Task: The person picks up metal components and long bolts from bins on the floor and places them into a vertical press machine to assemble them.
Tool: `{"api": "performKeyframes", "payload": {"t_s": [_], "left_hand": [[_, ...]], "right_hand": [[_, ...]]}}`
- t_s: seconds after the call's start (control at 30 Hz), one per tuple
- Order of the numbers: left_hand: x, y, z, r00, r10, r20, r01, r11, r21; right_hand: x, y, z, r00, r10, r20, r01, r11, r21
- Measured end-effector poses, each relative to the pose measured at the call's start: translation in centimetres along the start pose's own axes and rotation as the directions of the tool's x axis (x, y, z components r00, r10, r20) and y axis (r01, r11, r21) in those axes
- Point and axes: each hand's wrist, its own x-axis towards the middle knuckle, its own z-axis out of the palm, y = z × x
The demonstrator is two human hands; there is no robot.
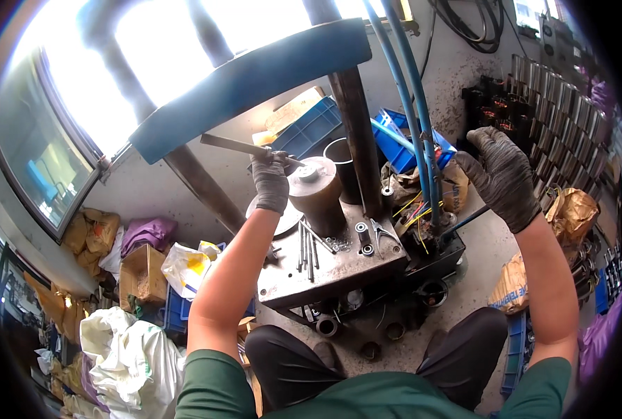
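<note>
My left hand, in a dark grey work glove, is closed around a straight grey bar that juts out to the left. It is beside the top of a thick metal cylinder, which stands upright on the steel bench of a press. Raised at the right, my gloved right hand holds nothing, its thumb apart from its half-bent fingers. Several thin rods, small rings, bearings and a pair of pliers lie in front of the cylinder.
The blue press crossbeam spans above my left hand between dark columns. Blue hoses hang between the press and my right hand. Blue crates stand behind; stacked metal tubes line the right wall. White sacks lie lower left.
</note>
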Motion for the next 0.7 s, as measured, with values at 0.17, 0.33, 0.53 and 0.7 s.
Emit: {"api": "performKeyframes", "payload": {"t_s": [0.17, 0.33, 0.53, 0.7], "left_hand": [[2.2, 0.0, 0.8, 0.990, -0.142, 0.008, 0.137, 0.968, 0.211], [3.3, -0.1, 1.4, 0.975, -0.164, 0.151, 0.105, 0.936, 0.337], [3.9, -1.0, 1.5, 0.979, -0.051, 0.196, -0.062, 0.846, 0.530], [4.1, -1.6, 0.8, 0.950, 0.020, 0.312, -0.238, 0.694, 0.679]], "right_hand": [[-0.2, -0.4, -0.2, 0.997, 0.081, -0.006, -0.078, 0.981, 0.178], [-1.0, 0.2, -0.5, 0.994, 0.096, 0.042, -0.099, 0.992, 0.078], [-4.5, -1.5, -3.2, 0.996, 0.030, 0.090, -0.033, 0.999, 0.033], [-10.1, -2.5, -6.0, 0.977, -0.039, 0.208, 0.030, 0.998, 0.048]]}}
